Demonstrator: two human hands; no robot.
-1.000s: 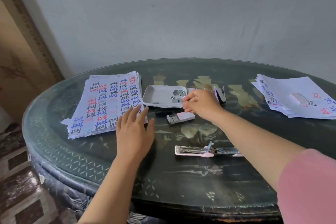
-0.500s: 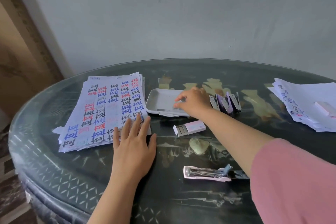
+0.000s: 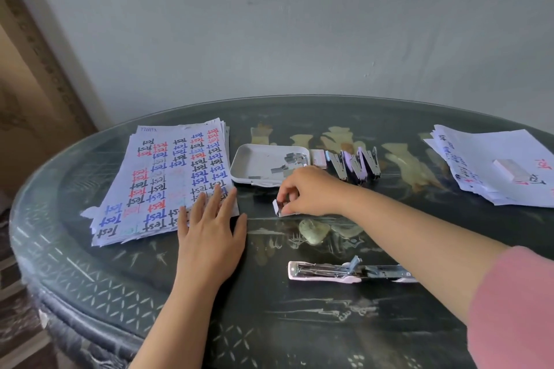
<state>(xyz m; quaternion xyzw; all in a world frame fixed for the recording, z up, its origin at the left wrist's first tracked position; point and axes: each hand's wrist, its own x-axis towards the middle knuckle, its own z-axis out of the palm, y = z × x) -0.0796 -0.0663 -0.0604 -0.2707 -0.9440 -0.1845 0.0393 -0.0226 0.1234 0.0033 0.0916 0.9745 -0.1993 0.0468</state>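
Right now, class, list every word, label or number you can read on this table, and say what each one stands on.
"Test": handwritten over and over in black, blue and red on the left paper stack, upside down to the camera.
"Test": in red on the right paper stack; its black writing is too blurred.
Printed heading on the left paper stack: too small to read.

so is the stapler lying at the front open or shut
Open. The pink stapler lies on the table with its top swung back flat, leaving the metal staple channel bare.
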